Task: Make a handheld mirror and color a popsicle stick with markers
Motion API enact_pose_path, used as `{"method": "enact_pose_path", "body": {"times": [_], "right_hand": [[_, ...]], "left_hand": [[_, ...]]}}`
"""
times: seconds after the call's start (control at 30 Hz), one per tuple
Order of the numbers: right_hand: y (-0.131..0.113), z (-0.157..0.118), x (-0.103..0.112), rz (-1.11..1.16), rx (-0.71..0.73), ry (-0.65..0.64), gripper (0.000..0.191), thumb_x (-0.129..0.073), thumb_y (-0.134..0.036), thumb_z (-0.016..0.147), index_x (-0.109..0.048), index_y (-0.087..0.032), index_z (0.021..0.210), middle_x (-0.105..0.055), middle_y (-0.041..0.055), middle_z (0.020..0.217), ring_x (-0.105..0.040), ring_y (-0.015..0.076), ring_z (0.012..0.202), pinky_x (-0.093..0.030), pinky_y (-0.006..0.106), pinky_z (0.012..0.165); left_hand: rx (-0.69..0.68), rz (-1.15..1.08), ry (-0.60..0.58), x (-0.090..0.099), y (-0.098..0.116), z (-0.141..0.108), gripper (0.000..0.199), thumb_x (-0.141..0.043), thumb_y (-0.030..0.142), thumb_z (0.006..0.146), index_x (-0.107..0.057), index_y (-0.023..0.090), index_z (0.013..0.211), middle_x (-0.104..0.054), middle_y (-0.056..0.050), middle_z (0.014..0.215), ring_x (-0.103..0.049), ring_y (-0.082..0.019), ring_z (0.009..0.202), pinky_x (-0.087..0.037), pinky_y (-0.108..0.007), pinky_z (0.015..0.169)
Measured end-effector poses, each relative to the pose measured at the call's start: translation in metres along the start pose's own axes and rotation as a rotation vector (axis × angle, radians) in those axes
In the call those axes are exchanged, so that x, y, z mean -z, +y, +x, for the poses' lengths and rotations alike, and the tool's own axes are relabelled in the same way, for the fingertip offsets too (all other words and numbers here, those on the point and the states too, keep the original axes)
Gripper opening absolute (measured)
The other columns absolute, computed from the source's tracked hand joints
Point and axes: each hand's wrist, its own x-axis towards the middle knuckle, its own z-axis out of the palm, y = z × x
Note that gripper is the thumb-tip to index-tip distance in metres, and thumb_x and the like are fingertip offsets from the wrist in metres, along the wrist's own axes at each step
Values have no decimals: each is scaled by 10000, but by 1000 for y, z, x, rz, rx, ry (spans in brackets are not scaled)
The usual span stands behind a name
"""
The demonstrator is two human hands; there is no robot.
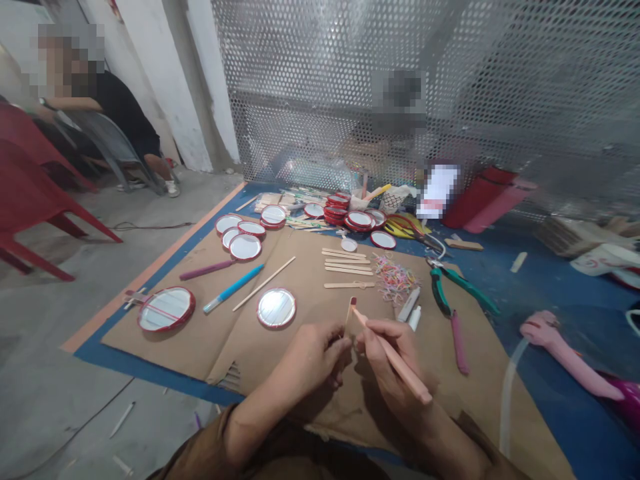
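Observation:
My left hand point(313, 357) pinches a thin wooden stick point(349, 315) upright between its fingertips. My right hand point(387, 357) is shut on a long peach-coloured stick point(395, 357), whose tip reaches toward the wooden stick. Both hands are over a brown cardboard sheet point(200, 333). A round red-rimmed mirror point(277, 308) lies just ahead of my left hand. Flat wooden sticks point(347, 265) and a heap of small coloured rubber bands point(395, 280) lie ahead of my right hand. Green-handled pliers point(443, 290) lie to its right.
Several more red-rimmed mirrors point(245, 247), a blue utility knife point(233, 288) and a purple-handled tool point(206, 270) lie on the cardboard and blue mat point(550, 313). A person point(120, 113) sits on a grey chair at upper left. A perforated metal sheet point(325, 87) stands behind.

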Motion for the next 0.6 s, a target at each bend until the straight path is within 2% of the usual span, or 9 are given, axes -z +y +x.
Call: {"method": "enact_pose_path", "body": {"times": [0.3,0.47,0.6], "right_hand": [[-6,2,0,8,29,-24,113,-583,-288,925,-606,-223,1014,-680,27,799,-676,169,676,-544,272,585],[-5,2,-1,-8,40,-31,116,-581,-289,923,-600,-227,1019,-687,31,828,-686,175,713,-549,276,608],[-1,2,0,-46,18,5,114,-579,-313,922,-601,-219,982,-686,28,801,-674,162,668,-534,263,583]], "left_hand": [[-12,-10,-7,0,-1,-1,214,-423,313,891,-465,215,705,-499,53,489,-549,-129,423,-394,-197,413],[-17,-19,3,0,-1,-2,214,-423,317,897,-473,213,716,-505,51,500,-555,-129,433,-395,-197,417],[-15,-21,1,1,-1,-1,226,-429,325,895,-461,215,701,-505,51,491,-551,-129,423,-406,-201,417]]}}
